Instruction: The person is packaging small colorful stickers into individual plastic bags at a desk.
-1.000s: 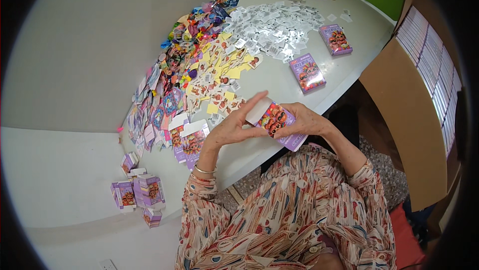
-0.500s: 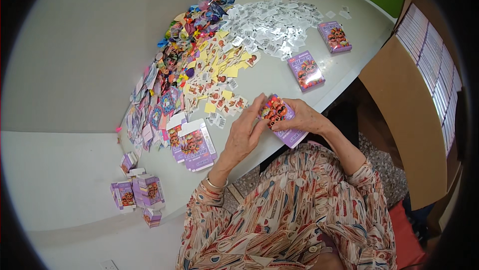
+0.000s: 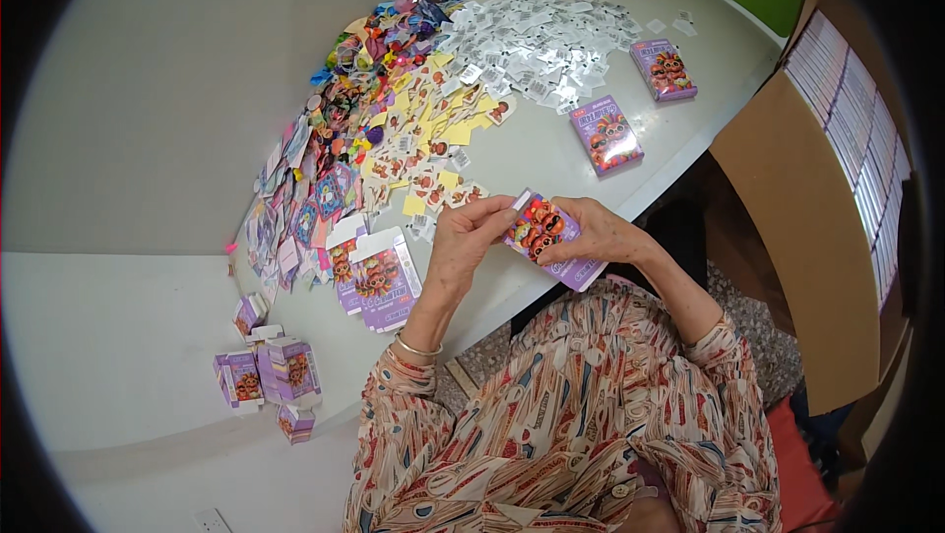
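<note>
A purple cardboard box (image 3: 541,228) with cartoon figures on its front hangs over the table's near edge, tilted. My right hand (image 3: 600,238) wraps round its right side, the thumb lying across the front. At its upper left corner, the thumb and forefinger of my left hand (image 3: 471,238) pinch the end. Whether contents are inside is hidden. Left of my left hand lie flattened purple boxes (image 3: 387,282), overlapping, with white flaps. Farther off to the right are two filled-out boxes of the same kind, a nearer one (image 3: 606,136) and a farther one (image 3: 663,70).
Heaps of white printed slips (image 3: 541,46), yellow-and-white stickers (image 3: 433,134) and small colourful trinkets (image 3: 354,100) cover the far table. A large open carton (image 3: 787,218) of tightly stacked flat pieces stands at the right. Several purple boxes (image 3: 285,373) cluster at the lower left.
My left hand has drawn back a little to the left, its fingers now bunched at the box's upper corner instead of stretched along its side. My right hand keeps its hold.
</note>
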A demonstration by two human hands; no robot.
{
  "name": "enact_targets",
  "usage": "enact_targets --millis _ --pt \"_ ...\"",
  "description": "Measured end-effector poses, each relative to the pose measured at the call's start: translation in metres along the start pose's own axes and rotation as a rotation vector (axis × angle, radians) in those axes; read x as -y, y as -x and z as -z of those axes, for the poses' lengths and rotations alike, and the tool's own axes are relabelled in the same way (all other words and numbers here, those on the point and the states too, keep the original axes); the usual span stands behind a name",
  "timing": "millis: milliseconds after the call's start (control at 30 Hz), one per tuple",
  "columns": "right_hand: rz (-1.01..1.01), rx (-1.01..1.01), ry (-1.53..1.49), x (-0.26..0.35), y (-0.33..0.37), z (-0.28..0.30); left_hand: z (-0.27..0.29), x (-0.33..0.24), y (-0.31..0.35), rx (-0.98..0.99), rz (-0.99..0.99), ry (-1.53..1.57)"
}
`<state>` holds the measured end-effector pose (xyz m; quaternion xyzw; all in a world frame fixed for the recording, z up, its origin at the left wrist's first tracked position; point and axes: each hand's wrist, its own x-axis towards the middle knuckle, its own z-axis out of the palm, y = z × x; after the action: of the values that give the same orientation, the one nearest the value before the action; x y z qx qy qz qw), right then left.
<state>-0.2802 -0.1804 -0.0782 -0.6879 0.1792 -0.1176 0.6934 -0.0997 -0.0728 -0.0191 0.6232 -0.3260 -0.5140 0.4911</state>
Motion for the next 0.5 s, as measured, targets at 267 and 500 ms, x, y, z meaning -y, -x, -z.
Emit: enact_targets --millis 267,500 --pt "-0.051 0.011 0.018 0.009 -0.002 0.001 -0.019 0.023 0.017 -0.123 -0.416 -0.602" --pt "-0.054 0.003 0.092 0.015 0.002 0.0 -0.02 0.032 0.01 -0.083 -0.311 -0.227"
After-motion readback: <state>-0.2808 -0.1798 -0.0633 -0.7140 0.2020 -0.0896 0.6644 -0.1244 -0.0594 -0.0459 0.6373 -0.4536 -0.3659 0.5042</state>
